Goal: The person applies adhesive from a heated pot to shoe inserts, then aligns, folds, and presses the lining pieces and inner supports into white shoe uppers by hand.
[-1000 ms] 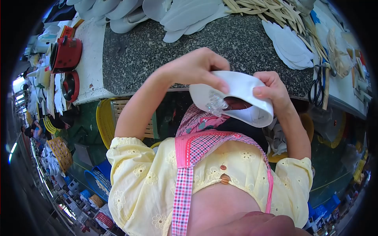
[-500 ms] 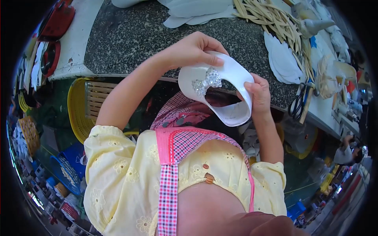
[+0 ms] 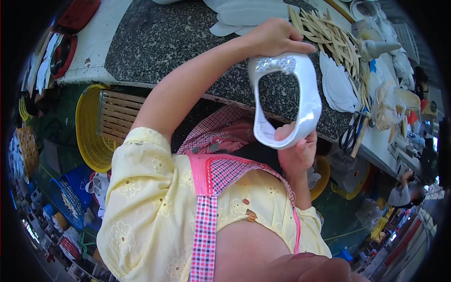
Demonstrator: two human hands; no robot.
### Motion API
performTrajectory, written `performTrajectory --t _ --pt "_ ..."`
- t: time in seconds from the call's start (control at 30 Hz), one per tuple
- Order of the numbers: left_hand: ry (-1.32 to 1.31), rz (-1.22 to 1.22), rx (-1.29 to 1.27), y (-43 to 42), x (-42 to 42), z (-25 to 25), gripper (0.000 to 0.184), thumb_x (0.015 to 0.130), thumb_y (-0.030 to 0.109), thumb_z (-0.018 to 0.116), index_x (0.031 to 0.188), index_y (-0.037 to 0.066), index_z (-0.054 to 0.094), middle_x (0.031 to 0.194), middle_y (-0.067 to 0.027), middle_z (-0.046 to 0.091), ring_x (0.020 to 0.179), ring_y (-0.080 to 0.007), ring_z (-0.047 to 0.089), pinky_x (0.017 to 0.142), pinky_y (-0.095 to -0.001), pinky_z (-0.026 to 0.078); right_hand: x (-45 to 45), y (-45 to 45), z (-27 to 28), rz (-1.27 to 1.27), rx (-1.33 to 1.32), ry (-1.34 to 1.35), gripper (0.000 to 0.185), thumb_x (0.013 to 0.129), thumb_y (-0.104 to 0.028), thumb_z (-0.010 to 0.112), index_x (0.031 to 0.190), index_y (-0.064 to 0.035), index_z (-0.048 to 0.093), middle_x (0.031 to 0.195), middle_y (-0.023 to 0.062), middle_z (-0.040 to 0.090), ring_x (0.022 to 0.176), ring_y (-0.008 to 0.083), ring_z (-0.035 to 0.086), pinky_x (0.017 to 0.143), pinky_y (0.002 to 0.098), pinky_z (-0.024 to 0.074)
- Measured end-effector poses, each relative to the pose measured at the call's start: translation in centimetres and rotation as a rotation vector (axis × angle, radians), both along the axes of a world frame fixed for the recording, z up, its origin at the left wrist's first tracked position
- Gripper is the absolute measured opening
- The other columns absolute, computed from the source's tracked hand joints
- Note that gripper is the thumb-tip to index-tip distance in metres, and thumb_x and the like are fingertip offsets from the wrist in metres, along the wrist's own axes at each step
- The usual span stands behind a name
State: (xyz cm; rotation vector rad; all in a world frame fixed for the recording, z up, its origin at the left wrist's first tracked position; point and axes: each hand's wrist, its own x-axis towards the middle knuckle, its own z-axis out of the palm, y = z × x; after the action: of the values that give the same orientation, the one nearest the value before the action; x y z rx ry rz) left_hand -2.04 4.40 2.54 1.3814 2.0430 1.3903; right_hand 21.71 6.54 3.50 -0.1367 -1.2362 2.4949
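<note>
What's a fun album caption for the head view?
Sparkly bow on a white shoe upper between left hand and right hand!

We see a smooth, glossy shoe upper [image 3: 308,94], a speckled stone-like desk [image 3: 164,44] and, towards nine o'clock, a plastic basket [image 3: 86,136].

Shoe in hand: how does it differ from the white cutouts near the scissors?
The shoe curves around a wide opening; the cutouts are flat. The shoe is glossy with sparkly trim; the cutouts look plain. The right hand grips the shoe; the cutouts lie overlapping on the table. Both are white.
</note>
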Motion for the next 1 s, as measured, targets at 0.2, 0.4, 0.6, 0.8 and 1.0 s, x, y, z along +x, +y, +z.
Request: performTrajectory --t 0.2,0.4,0.6,0.8,1.0 --pt "0.007 0.013 0.006 3.4 -1.0 0.5 0.048 0.07 0.055 0.062 0.075 0.008 0.07 0.063 -0.0095 0.062 0.058 -0.021 0.059 0.057 -0.0319 0.046 -0.4 1.0 0.5 0.002 -0.251 0.068 0.029 0.077 -0.014 0.063 0.1 -0.0069 0.047 0.075 -0.0004 0.044 0.062 0.011 0.038 0.061 0.027 0.0327" --pt "0.109 0.13 -0.232 4.9 -1.1 -0.1 0.047 0.067 0.056 0.063 0.081 0.012 0.07 0.076 -0.0097 0.066 0.073 -0.0262 0.062 0.067 -0.0363 0.049 -1.1 2.0 -0.5 0.054 -0.83 0.148 0.025 0.075 -0.017 0.066 0.092 -0.0096 0.049 0.08 -0.002 0.052 0.076 0.011 0.051 0.076 0.0271 0.0412" --pt "0.196 0.134 -0.299 6.4 -0.2 0.8 0.042 0.069 0.052 0.063 0.088 0.015 0.069 0.083 -0.0089 0.066 0.082 -0.0263 0.062 0.072 -0.0376 0.049 -0.9 3.0 -0.6 0.084 -1.0 0.142 0.021 0.075 -0.017 0.062 0.089 -0.0071 0.05 0.075 -0.0008 0.052 0.074 0.0117 0.052 0.073 0.0275 0.0422" --pt "0.265 0.093 -0.283 6.5 0.4 1.2 0.04 0.07 0.052 0.062 0.083 0.015 0.07 0.081 -0.0082 0.066 0.08 -0.0248 0.062 0.07 -0.0373 0.049 -0.8 2.8 0.0 -0.014 -1.05 0.082 0.018 0.079 -0.023 0.056 0.082 -0.0086 0.047 0.069 -0.0011 0.048 0.068 0.0118 0.049 0.068 0.0268 0.0402" --pt "0.42 -0.068 0.203 2.1 3.6 7.5 0.023 0.071 0.034 0.062 0.076 0.012 0.064 0.064 -0.0054 0.056 0.06 -0.0196 0.054 0.053 -0.0337 0.043 0.4 3.3 -1.2 0.079 -0.385 0.26 0.042 0.091 -0.046 0.034 0.069 -0.012 0.044 0.053 -0.0006 0.04 0.049 0.0116 0.036 0.056 0.0259 0.0298"
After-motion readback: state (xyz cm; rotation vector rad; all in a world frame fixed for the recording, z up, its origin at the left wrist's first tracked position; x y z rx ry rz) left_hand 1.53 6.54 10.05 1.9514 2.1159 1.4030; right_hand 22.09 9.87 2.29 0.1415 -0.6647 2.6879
